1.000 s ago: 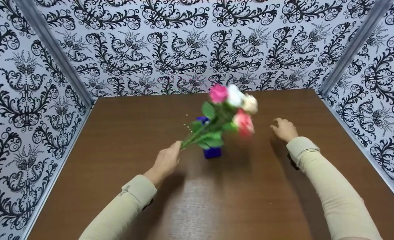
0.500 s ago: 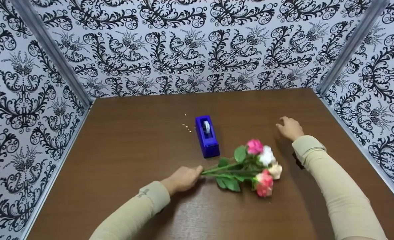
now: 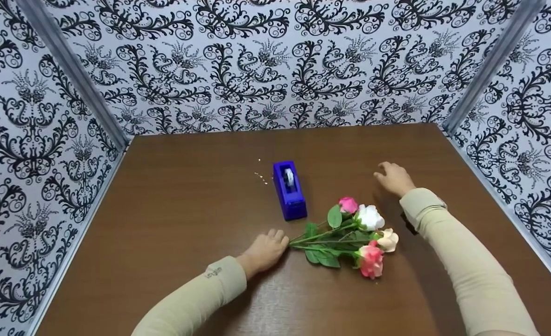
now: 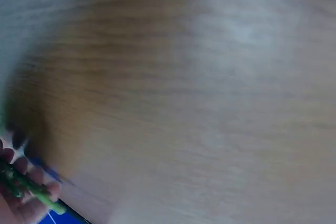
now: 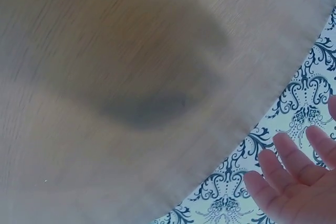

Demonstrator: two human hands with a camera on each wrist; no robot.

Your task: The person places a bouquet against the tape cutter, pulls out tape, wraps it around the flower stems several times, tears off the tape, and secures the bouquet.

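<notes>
Left hand [image 3: 264,251] grips 4 flowers [image 3: 333,241] by the stem ends, lower right of frame centre, presumably to spare the blooms [image 3: 371,261]. Right hand [image 3: 395,179] relaxed at frame right, holding nothing.

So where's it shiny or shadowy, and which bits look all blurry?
Head view: pale glare on the brown tabletop at bottom middle, roses fairly sharp; left wrist view: whitish glare at upper right, tabletop blurry; right wrist view: a big soft-edged shadow on the tabletop.
</notes>
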